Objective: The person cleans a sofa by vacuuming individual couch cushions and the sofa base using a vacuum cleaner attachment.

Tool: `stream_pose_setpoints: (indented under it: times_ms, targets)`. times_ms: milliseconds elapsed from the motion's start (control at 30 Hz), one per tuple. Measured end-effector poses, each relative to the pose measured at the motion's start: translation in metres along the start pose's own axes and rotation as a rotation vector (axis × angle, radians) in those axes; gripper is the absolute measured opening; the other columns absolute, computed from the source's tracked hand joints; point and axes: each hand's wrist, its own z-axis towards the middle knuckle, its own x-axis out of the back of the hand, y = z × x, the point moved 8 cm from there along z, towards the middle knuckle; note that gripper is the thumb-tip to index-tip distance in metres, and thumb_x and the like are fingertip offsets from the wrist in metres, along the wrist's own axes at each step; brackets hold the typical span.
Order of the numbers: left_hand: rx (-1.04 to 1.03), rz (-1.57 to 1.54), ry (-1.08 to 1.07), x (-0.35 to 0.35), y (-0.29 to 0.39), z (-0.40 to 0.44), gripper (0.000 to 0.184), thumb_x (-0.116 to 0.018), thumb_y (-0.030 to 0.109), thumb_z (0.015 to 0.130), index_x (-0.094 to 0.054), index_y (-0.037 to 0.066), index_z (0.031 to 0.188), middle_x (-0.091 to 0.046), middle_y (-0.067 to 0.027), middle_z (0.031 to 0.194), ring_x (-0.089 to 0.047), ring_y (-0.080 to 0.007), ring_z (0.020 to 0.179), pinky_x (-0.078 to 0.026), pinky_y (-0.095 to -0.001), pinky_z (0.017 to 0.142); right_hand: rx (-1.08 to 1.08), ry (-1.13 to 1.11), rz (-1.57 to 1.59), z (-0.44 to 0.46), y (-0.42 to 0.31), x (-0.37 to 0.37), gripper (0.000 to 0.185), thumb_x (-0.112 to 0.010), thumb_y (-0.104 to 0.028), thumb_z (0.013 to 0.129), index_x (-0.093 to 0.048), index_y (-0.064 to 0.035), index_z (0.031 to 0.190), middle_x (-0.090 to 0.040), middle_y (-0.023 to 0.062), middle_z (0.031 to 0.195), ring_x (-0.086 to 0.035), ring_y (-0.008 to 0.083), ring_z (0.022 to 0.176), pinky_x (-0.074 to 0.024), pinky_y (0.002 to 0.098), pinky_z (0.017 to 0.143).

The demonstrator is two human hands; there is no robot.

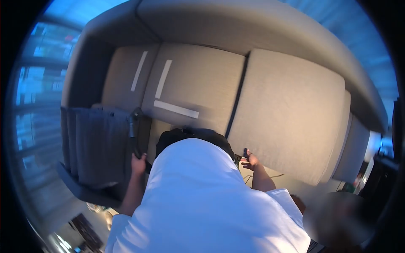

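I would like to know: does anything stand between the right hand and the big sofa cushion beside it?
A small dark item at the right hand shows on the side towards the sofa cushion; nothing else visible stands between.

No text, label, brand or number can be read anywhere in view. The nearest thing to signs is three white strips [176, 109] on the sofa cushions [206, 80] (plain bars, two almost meeting in an L).
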Motion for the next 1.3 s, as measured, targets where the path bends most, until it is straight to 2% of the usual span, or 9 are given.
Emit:
stream_pose_setpoints:
  times_ms: [133,333,533,633,733,967,1067,1200,1300]
  targets:
    - [0.107,-0.051,-0.118,-0.032,-0.016,-0.032,0.077,-0.071,0.017,0.083,-0.032,0.001,0.147,-0.059,-0.0293,0.128,-0.058,-0.0419,0.122,-0.045,-0.0443,0.104,0.439,0.303,-0.29,0.129,-0.108,0.054,0.058,-0.052,-0.058,0.099,-0.064,-0.0029,0.112,-0.066,0.0104,0.083,-0.06,0.0248,0.058,-0.0508,0.0465,0.054]
    - [-0.25,-0.421,0.128,0.012,0.075,-0.007,0.066,-0.072,0.015,0.083,-0.042,0.002,0.141,-0.064,-0.0229,0.121,-0.064,-0.0397,0.11,-0.05,-0.0443,0.095,0.618,0.28,-0.375,-0.04,-0.3,-0.106,0.055,-0.058,-0.05,0.098,-0.058,-0.0021,0.125,-0.07,0.0137,0.103,-0.067,0.0247,0.089,-0.0534,0.0381,0.074]
    - [-0.063,-0.406,-0.163,-0.134,0.017,0.104,0.047,-0.071,0.016,0.082,-0.056,0.001,0.123,-0.065,-0.0232,0.105,-0.065,-0.0392,0.102,-0.051,-0.0455,0.09,0.724,0.273,-0.663,-0.018,-0.343,-0.213,0.039,-0.063,-0.045,0.097,-0.063,-0.0055,0.1,-0.065,0.0028,0.085,-0.062,0.0136,0.075,-0.0478,0.03,0.063]
    - [-0.117,-0.314,-0.107,-0.198,0.011,0.194,0.045,-0.069,0.018,0.082,-0.056,0.001,0.122,-0.065,-0.0253,0.106,-0.064,-0.0423,0.104,-0.051,-0.0479,0.09,0.68,0.237,-0.701,-0.013,-0.345,-0.261,0.048,-0.067,-0.041,0.096,-0.062,-0.0005,0.121,-0.067,0.0069,0.099,-0.063,0.0138,0.086,-0.05,0.0287,0.075]
    - [-0.034,-0.278,-0.216,-0.234,0.046,0.29,0.049,-0.069,0.02,0.083,-0.054,0.001,0.125,-0.065,-0.0269,0.11,-0.062,-0.0449,0.106,-0.051,-0.0506,0.089,1.088,0.376,-0.817,-0.024,-0.422,-0.299,0.034,-0.064,-0.021,0.098,-0.06,0.0036,0.122,-0.068,0.0115,0.102,-0.063,0.0186,0.099,-0.0511,0.0327,0.09]
    - [-0.294,-0.355,-0.17,-0.26,0.182,0.459,0.045,-0.068,0.023,0.084,-0.051,0.002,0.12,-0.066,-0.0269,0.1,-0.065,-0.0465,0.096,-0.052,-0.0534,0.081,2.155,1.111,-1.121,-0.199,-0.709,-0.479,0.045,-0.069,-0.029,0.094,-0.062,0.0023,0.126,-0.065,0.0212,0.125,-0.06,0.0338,0.12,-0.0452,0.0414,0.103]
    - [-0.285,-0.384,-0.258,-0.273,0.208,0.489,0.045,-0.068,0.024,0.084,-0.051,0.002,0.119,-0.067,-0.0266,0.097,-0.065,-0.047,0.094,-0.052,-0.053,0.08,2.391,1.279,-1.15,-0.236,-0.794,-0.563,0.072,-0.065,-0.057,0.09,-0.06,0.0016,0.13,-0.061,0.0235,0.131,-0.056,0.034,0.126,-0.041,0.0386,0.107]
    - [-0.231,-0.285,-0.328,-0.29,0.119,0.435,0.046,-0.071,0.025,0.08,-0.055,0.004,0.117,-0.067,-0.0244,0.095,-0.066,-0.0447,0.092,-0.052,-0.0546,0.081,1.939,1.495,-1.34,-0.182,-0.852,-0.626,0.074,-0.043,-0.065,0.097,-0.054,-0.0021,0.135,-0.057,0.0303,0.129,-0.059,0.0404,0.117,-0.0493,0.0554,0.098]
    - [-0.235,-0.225,-0.366,-0.292,0.038,0.403,0.041,-0.072,0.025,0.077,-0.062,0.006,0.111,-0.068,-0.0213,0.093,-0.066,-0.0435,0.09,-0.053,-0.0531,0.081,2.109,1.543,-1.185,-0.173,-0.837,-0.624,0.07,-0.047,-0.064,0.095,-0.058,-0.0041,0.131,-0.061,0.025,0.124,-0.059,0.0365,0.117,-0.0452,0.0481,0.099]
